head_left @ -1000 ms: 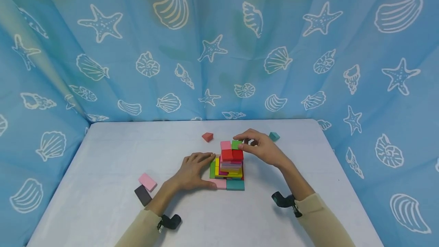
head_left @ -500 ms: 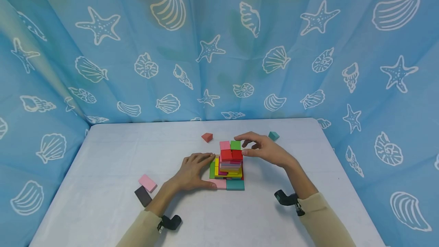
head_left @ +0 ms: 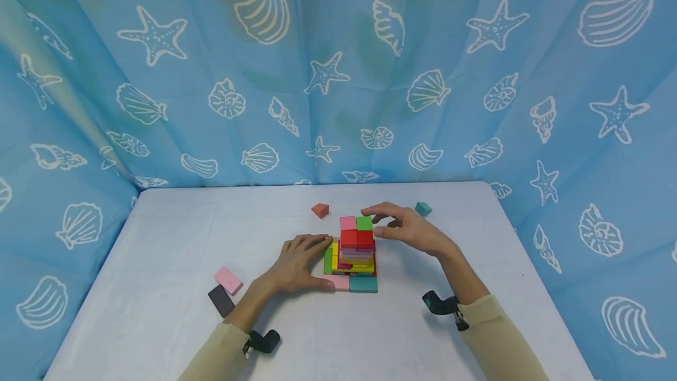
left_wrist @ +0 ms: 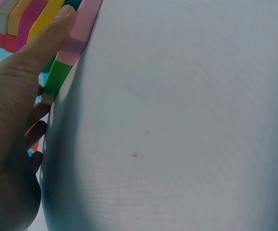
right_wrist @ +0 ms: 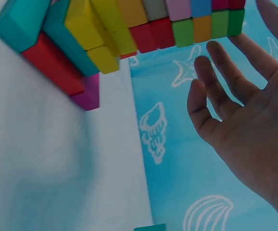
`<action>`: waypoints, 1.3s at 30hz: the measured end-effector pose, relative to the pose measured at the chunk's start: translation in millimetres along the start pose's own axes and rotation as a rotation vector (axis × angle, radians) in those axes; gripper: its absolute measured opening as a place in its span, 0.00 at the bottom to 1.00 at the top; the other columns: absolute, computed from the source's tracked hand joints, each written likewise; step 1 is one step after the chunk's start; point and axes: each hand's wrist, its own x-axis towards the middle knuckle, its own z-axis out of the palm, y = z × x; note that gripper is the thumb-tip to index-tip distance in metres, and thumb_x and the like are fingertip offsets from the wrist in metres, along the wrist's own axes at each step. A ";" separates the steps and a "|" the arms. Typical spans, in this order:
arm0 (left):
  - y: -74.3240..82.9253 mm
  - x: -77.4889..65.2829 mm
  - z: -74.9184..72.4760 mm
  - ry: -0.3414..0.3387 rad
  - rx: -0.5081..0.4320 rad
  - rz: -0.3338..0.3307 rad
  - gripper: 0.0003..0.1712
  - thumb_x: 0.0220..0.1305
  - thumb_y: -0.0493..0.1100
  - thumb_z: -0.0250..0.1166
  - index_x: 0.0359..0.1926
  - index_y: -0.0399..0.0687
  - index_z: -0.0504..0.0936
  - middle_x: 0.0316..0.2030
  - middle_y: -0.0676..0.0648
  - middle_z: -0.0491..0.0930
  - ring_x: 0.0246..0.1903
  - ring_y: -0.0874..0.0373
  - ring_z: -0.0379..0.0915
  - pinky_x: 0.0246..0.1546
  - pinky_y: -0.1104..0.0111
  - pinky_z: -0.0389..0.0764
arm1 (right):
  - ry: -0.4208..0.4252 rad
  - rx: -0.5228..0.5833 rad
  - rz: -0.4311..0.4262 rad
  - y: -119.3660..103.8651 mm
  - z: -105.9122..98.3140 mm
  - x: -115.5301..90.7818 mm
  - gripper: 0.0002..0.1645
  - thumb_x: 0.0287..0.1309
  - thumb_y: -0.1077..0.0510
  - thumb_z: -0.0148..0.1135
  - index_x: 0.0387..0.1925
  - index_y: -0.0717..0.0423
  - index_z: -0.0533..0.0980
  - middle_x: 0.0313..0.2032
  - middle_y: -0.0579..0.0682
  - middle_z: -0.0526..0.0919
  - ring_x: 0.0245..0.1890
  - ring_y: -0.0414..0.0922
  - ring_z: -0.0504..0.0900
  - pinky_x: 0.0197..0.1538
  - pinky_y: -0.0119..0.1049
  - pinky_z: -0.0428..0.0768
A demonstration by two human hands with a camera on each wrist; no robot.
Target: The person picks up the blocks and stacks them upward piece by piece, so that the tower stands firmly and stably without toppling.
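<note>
A tower of colourful wooden blocks (head_left: 357,254) stands on the table, wide at the base and narrower above. On its top lie a pink block (head_left: 347,224) and a green block (head_left: 364,224), side by side. My left hand (head_left: 296,263) rests against the base's left side, fingers extended. In the left wrist view its thumb (left_wrist: 57,33) lies along a pink base block (left_wrist: 81,33). My right hand (head_left: 409,231) hovers at the tower's upper right, fingers spread and loosely bent. In the right wrist view the fingertips are close to the upper blocks; whether they touch is unclear.
On the left of the table (head_left: 174,251) lie a loose pink block (head_left: 228,280) and a dark grey block (head_left: 221,300). Behind the tower are a red wedge-like block (head_left: 320,210) and a teal one (head_left: 423,209). A blue shell-patterned curtain (head_left: 338,104) hangs behind.
My right hand has let go of the green block on the tower's top and drawn back slightly to the right. The left hand has stayed at the base.
</note>
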 end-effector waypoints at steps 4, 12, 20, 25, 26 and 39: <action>-0.7 1.0 0.1 0.013 -0.002 0.006 0.61 0.46 0.78 0.67 0.78 0.62 0.58 0.75 0.53 0.60 0.71 0.48 0.53 0.67 0.44 0.59 | 0.010 -0.050 -0.011 -15.5 0.1 5.8 0.36 0.59 0.44 0.69 0.68 0.33 0.70 0.68 0.42 0.72 0.67 0.50 0.68 0.63 0.60 0.72; 0.4 2.8 0.7 0.006 -0.009 0.009 0.61 0.47 0.78 0.67 0.79 0.63 0.57 0.76 0.52 0.59 0.72 0.47 0.52 0.68 0.43 0.58 | -0.056 -0.098 0.027 -34.9 16.3 15.8 0.46 0.48 0.39 0.76 0.70 0.27 0.67 0.72 0.42 0.65 0.74 0.51 0.58 0.64 0.69 0.67; 2.2 3.6 -0.3 -0.006 0.008 0.001 0.62 0.48 0.77 0.68 0.79 0.62 0.56 0.76 0.52 0.58 0.72 0.47 0.52 0.68 0.44 0.57 | -0.025 -0.107 0.009 -34.0 19.5 14.1 0.46 0.47 0.39 0.76 0.69 0.27 0.69 0.70 0.41 0.68 0.73 0.50 0.60 0.63 0.68 0.68; 2.2 3.9 0.2 -0.012 0.006 0.000 0.61 0.48 0.77 0.68 0.79 0.63 0.56 0.76 0.52 0.58 0.72 0.47 0.52 0.69 0.44 0.57 | -0.008 -0.100 -0.020 -32.5 17.0 11.1 0.43 0.53 0.38 0.73 0.70 0.29 0.68 0.70 0.41 0.68 0.72 0.49 0.62 0.64 0.66 0.68; 2.3 4.0 0.4 -0.010 0.006 0.000 0.61 0.48 0.77 0.68 0.79 0.63 0.56 0.76 0.52 0.58 0.72 0.47 0.52 0.69 0.44 0.57 | 0.004 -0.098 -0.033 -31.0 15.4 10.2 0.41 0.55 0.40 0.71 0.70 0.32 0.67 0.70 0.42 0.68 0.71 0.49 0.63 0.65 0.65 0.69; 0.4 0.8 -0.9 -0.011 0.012 -0.002 0.62 0.47 0.78 0.67 0.79 0.61 0.57 0.76 0.52 0.58 0.72 0.47 0.52 0.69 0.44 0.57 | -0.062 -0.283 0.240 45.3 19.8 -25.6 0.50 0.58 0.46 0.72 0.77 0.48 0.59 0.75 0.55 0.62 0.75 0.59 0.57 0.68 0.64 0.64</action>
